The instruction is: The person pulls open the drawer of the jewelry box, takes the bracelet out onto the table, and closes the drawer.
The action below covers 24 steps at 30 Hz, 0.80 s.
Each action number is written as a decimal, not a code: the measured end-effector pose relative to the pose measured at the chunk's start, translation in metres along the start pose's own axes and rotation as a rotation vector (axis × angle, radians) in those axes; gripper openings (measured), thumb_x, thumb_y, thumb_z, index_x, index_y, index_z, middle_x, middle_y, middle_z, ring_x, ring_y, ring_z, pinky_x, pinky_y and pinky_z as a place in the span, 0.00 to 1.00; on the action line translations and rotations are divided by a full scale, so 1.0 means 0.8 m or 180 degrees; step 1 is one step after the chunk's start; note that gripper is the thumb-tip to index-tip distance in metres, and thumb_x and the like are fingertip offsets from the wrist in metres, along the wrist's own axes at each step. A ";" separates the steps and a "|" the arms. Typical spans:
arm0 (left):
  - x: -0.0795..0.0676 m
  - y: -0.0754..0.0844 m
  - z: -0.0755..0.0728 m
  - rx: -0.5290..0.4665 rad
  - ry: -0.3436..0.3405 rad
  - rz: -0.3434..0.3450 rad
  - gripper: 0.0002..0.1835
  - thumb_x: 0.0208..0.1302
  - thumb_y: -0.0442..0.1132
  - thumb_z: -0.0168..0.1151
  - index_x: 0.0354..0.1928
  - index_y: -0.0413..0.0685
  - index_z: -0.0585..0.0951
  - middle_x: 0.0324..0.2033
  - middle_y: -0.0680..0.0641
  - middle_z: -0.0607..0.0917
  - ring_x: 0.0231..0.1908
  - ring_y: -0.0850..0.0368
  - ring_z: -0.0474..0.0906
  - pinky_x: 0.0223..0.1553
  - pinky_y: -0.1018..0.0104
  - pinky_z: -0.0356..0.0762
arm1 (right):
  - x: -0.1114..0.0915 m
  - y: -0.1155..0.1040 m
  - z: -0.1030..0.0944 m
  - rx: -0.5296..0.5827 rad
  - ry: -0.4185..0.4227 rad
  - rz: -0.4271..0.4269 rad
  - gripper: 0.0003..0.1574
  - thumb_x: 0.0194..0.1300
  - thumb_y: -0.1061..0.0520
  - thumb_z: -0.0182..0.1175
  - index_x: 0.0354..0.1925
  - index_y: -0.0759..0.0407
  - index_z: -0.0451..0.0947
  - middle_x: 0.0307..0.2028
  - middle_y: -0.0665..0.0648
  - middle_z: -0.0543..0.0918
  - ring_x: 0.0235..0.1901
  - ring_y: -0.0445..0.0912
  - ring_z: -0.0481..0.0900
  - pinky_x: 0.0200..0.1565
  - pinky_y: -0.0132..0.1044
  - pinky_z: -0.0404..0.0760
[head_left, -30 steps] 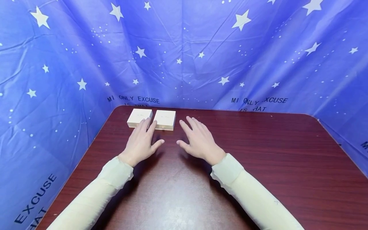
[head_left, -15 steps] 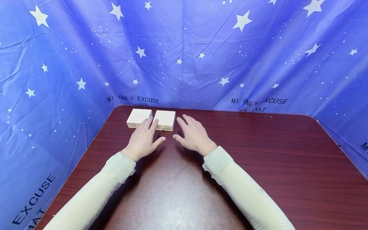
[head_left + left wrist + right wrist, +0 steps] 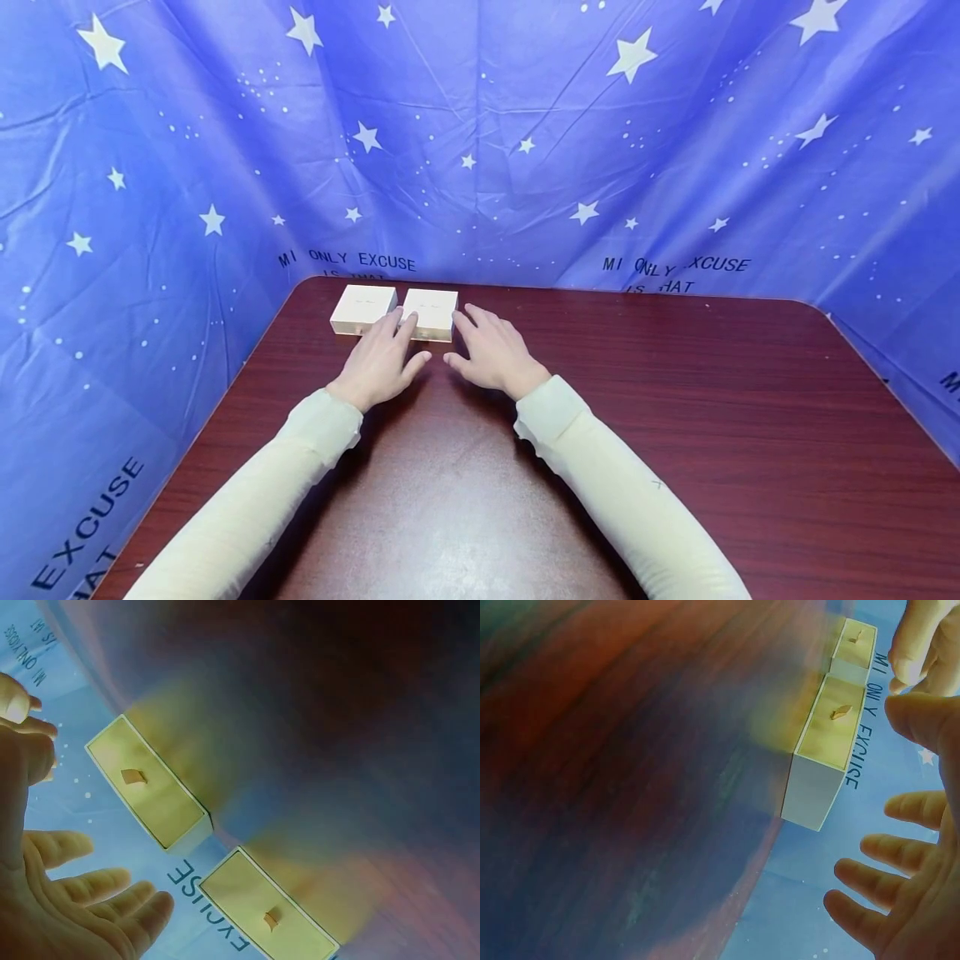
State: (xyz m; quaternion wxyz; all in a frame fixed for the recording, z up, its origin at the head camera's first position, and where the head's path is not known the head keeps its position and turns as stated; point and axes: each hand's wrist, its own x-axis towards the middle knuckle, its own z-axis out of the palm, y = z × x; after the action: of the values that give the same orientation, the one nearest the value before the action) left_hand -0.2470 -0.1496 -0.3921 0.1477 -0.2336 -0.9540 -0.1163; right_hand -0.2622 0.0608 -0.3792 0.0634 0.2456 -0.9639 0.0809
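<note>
Two small white drawer boxes stand side by side near the table's back edge, a narrow gap between them: the left box (image 3: 362,305) and the right box (image 3: 435,302). Both fronts are pale yellow with a small brown pull tab (image 3: 133,776), as the left wrist view shows. My left hand (image 3: 377,361) hovers palm down just before the gap, fingers extended, and hides part of both boxes. At the right box's right side is my right hand (image 3: 495,352), fingers spread. In the right wrist view its fingers (image 3: 866,892) look apart from the box. Neither hand grips anything.
The boxes stand on a dark red wooden table (image 3: 712,433) with rounded back corners. A blue cloth curtain (image 3: 480,150) with white stars and black lettering hangs behind and along both sides of it.
My right hand has moved left, closer to the right box. The left hand has shifted slightly forward and right. Both boxes stay in place.
</note>
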 end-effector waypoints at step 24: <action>0.017 0.007 0.001 0.0055 -0.0491 -0.0174 0.25 0.68 0.43 0.54 0.60 0.31 0.70 0.58 0.30 0.70 0.59 0.36 0.68 0.59 0.46 0.65 | 0.018 -0.015 0.008 -0.0195 -0.0377 -0.0035 0.44 0.63 0.35 0.55 0.67 0.58 0.61 0.69 0.60 0.61 0.65 0.55 0.64 0.60 0.49 0.67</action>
State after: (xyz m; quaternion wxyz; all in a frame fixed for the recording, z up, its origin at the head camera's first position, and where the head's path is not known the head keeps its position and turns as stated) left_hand -0.2560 -0.1393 -0.3872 0.0726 -0.2144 -0.9695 -0.0937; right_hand -0.2694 0.0427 -0.3819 0.0142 0.2532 -0.9666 0.0363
